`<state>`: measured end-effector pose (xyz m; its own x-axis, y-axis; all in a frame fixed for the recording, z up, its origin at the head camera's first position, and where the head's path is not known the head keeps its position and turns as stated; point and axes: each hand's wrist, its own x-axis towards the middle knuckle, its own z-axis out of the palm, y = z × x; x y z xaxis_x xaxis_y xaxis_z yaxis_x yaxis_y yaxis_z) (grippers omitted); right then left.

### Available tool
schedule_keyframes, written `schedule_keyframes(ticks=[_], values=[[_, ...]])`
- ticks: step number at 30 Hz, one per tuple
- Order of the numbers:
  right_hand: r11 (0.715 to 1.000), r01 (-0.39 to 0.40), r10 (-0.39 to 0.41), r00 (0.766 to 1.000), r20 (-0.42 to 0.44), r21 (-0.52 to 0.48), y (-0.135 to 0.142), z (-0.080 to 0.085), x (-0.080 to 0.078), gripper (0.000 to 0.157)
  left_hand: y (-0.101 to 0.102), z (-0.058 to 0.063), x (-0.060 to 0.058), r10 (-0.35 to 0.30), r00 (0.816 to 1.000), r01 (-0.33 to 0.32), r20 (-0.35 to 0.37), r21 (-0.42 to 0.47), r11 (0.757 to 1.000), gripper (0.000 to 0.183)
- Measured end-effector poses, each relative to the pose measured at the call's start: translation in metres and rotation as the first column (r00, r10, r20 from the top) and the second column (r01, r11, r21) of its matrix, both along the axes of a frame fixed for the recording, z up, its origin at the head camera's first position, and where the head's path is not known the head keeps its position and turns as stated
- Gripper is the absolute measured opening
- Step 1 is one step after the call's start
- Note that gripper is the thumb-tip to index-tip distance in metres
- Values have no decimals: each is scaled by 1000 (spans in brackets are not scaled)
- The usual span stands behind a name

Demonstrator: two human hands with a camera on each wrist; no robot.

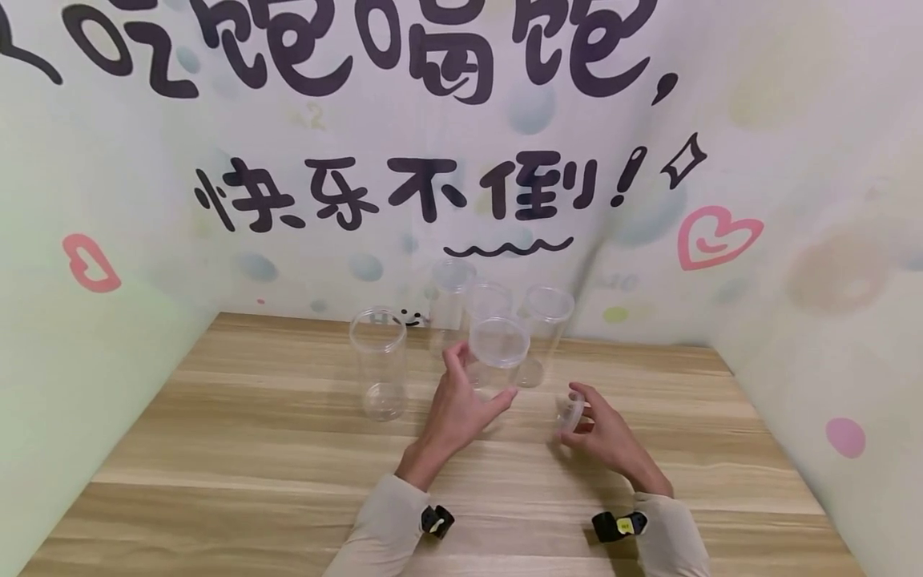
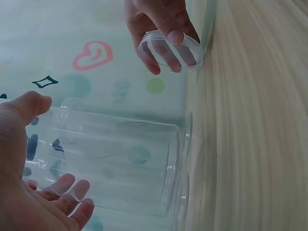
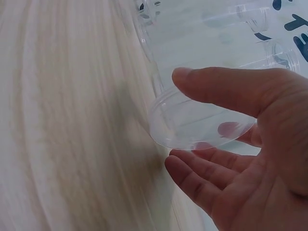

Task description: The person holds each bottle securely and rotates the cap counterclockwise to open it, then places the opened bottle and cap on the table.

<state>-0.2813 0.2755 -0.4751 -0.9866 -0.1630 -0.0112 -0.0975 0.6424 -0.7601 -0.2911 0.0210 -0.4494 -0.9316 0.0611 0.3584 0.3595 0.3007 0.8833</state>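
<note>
My left hand grips a clear plastic jar that stands upright, with the thumb on its near side and the fingers round the other. In the left wrist view the jar lies between thumb and curled fingers, its base close to the tabletop. To the right, my right hand pinches a clear round lid by its rim, tilted on edge and apart from the jar. The right wrist view shows the thumb across the lid and fingertips beneath it.
Several more clear jars stand close behind the gripped one, among them a jar to its right. Another jar stands alone at the left. The wooden table meets a printed wall at the back.
</note>
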Motion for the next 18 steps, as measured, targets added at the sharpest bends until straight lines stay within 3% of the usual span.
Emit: schedule_keyframes(ticks=[11,18], values=[[999,14,-15,1000,27,34,1,2,0,90,-16,0,3,-5,999,7,-44,42,999,93],[996,-1,0,1000,13,90,5,1,3,86,-17,0,5,-3,999,2,-48,-22,1000,89]])
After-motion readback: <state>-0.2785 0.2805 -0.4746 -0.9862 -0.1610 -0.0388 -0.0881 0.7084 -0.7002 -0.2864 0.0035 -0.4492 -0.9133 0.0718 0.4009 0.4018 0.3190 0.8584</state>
